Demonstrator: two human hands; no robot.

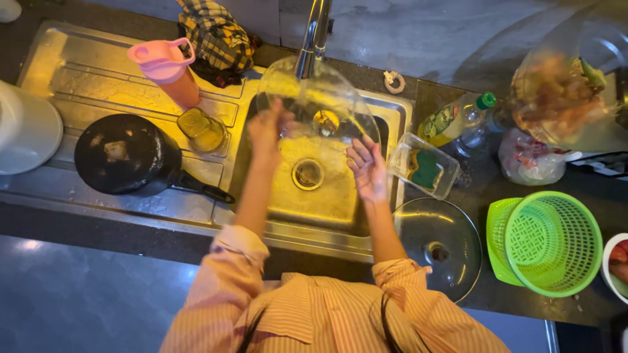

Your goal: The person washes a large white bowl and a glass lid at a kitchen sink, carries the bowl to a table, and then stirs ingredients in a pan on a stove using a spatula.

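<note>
A large clear glass bowl (318, 98) is tilted over the steel sink (327, 202), just under the tap (313, 39). My left hand (268, 127) grips its left rim and looks blurred. At the bowl's lower right edge, my right hand (367, 168) holds the rim with fingers spread. The sink drain (307, 174) lies below and between both hands.
On the left draining board are a black frying pan (124, 155), a drinking glass (201, 129) and a pink bottle (168, 68). Right of the sink sit a clear tray with a green sponge (425, 168), a glass lid (438, 245), a green basket (549, 243) and a plastic bottle (458, 121).
</note>
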